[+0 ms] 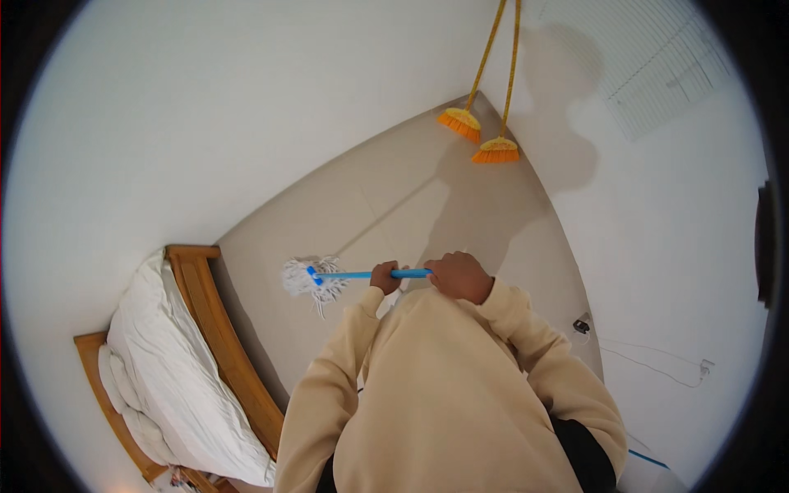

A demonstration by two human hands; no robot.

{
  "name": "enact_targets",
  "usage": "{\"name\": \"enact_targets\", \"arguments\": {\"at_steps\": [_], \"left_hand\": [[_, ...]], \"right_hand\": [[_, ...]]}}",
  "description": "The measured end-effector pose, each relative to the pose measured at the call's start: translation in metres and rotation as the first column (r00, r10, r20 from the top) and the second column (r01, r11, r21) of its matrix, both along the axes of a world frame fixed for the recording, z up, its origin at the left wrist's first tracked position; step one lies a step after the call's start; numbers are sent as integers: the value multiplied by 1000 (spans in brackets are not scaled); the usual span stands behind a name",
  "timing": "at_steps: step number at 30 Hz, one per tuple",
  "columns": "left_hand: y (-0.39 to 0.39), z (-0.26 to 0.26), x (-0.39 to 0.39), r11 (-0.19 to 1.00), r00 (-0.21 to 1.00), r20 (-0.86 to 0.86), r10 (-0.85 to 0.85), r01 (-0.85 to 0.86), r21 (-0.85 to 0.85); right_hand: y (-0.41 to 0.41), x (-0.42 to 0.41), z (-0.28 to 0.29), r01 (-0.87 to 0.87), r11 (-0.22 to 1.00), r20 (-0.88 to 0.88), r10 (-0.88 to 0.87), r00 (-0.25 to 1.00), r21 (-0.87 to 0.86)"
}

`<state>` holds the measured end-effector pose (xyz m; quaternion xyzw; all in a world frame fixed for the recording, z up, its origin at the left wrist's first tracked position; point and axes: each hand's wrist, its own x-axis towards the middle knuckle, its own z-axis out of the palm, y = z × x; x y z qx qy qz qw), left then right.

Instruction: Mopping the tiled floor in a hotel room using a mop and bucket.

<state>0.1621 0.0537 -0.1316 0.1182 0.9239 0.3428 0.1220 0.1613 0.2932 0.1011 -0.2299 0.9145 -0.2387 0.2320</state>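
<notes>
A string mop [315, 278] with white strands and a blue head lies on the floor to the left, its blue handle [348, 275] running right towards my body. Lower on that handle, my left hand [386, 277] is closed around it. My right hand [460, 277] grips the handle near its upper end, in front of my chest. Two brooms with orange bristles stand in the far corner: one broom [460, 122] at the left, the other broom [497, 149] to its right. Both have yellow patterned sticks that lean up along the wall.
A wooden bed [209, 314] with a white cover stands at the left. White walls meet behind the brooms. By the right wall a black adapter [580, 326] sits near a cable that leads to a wall socket [706, 368]. A thin blue stick [647, 458] shows at the lower right.
</notes>
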Motion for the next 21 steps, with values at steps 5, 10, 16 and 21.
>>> {"name": "enact_targets", "arguments": {"at_steps": [5, 10, 16, 21], "left_hand": [[105, 44, -23, 878, 963, -115, -244, 270, 394], [234, 139, -34, 732, 906, 42, -422, 313, 605], [298, 153, -19, 587, 837, -6, -547, 389, 710], [310, 154, -19, 678, 788, -32, -615, 550, 488]], "right_hand": [[66, 12, 115, 168, 978, -165, -147, 975, 125], [128, 34, 190, 375, 926, -429, -360, 828, -53], [138, 67, 174, 244, 958, -491, -142, 860, 149], [191, 70, 170, 195, 979, -526, -141, 839, 50]]}}
